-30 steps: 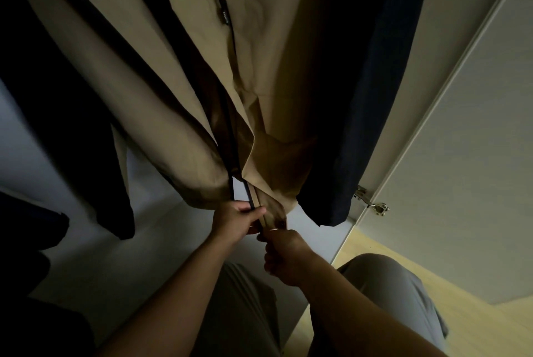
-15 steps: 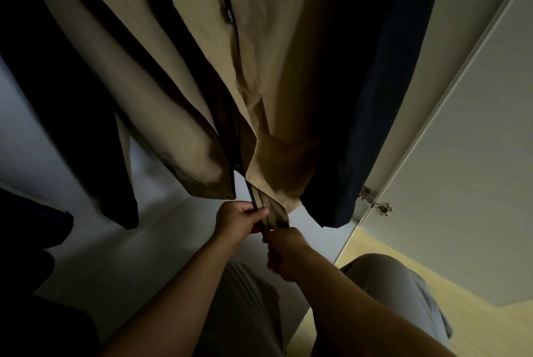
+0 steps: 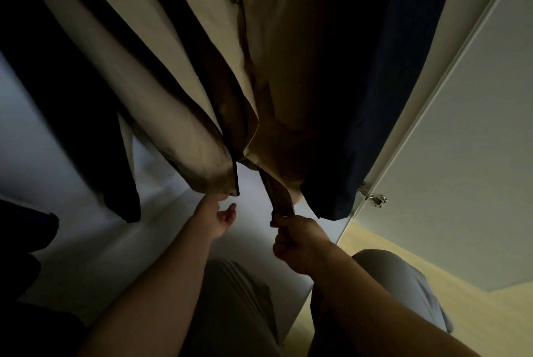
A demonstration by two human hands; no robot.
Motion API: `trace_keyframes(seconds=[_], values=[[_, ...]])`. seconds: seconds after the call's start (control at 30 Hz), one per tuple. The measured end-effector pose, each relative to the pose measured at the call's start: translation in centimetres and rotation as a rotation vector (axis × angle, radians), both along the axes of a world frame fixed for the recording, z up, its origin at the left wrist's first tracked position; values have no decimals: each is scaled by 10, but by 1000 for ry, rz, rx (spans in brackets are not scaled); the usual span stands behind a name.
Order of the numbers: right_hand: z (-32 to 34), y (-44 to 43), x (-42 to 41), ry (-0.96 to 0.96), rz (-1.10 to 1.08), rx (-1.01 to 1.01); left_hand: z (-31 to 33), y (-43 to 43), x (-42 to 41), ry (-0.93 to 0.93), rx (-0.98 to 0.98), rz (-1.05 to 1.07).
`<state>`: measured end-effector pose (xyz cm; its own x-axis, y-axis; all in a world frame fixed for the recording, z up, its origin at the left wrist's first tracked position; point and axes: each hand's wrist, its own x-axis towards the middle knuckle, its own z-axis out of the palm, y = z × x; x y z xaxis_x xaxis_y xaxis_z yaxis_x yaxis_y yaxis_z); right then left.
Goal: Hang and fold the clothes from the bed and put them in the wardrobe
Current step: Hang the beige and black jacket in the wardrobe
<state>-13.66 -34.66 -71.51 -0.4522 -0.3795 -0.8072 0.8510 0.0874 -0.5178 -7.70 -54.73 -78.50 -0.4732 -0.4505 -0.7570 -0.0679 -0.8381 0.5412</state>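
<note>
Fingers point(image 3: 280, 241) of the right hand point(image 3: 298, 241) are curled tightly around the lower end of a narrow beige cloth belt point(image 3: 281, 198). The left hand point(image 3: 219, 218) is no longer on it. Half a second ago both hands pinched this belt together. Now the left one has moved to the left, and its fingers point(image 3: 215, 203) are loosely spread. Their tips touch the lower hem of the left front panel, and the thumb stays apart from the cloth. Whether the tips go behind the hem, I cannot tell.

The belt runs nearly straight from the right hand up to the long beige fabric coat point(image 3: 178, 82). This coat hangs inside the white wardrobe point(image 3: 101, 241), its long axis vertical and its hem pointing down toward the person. Its two front panels have parted since the earlier frame, so a white gap shows between them above the hands.

A dark navy garment point(image 3: 375, 125) hangs just beside the coat on the right, and a black garment point(image 3: 72, 111) hangs on the left. Further right stands the pale open wardrobe door point(image 3: 476, 154) with a metal hinge point(image 3: 375, 199).
</note>
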Motion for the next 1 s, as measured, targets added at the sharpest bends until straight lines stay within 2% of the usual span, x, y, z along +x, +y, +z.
trace_keyframes(seconds=[0.07, 0.2, 0.53, 0.7, 0.9, 1.0], values=[[5, 7, -3, -23, -24, -18, -7, -3, -6, 67, 56, 55], [11, 19, -7, -28, -45, -30, -22, -1, -12, 140, 49, 3], [9, 20, -9, -52, -78, -73, -2, 43, 8, 168, -3, -105], [-1, 16, -2, -67, -82, -172, 24, 64, 38, 387, -19, -197], [-5, 13, 11, -103, -63, -283, 47, 67, 43, 323, -6, -210], [-2, 13, 14, -107, -58, -295, 44, 67, 46, 310, 61, -230]])
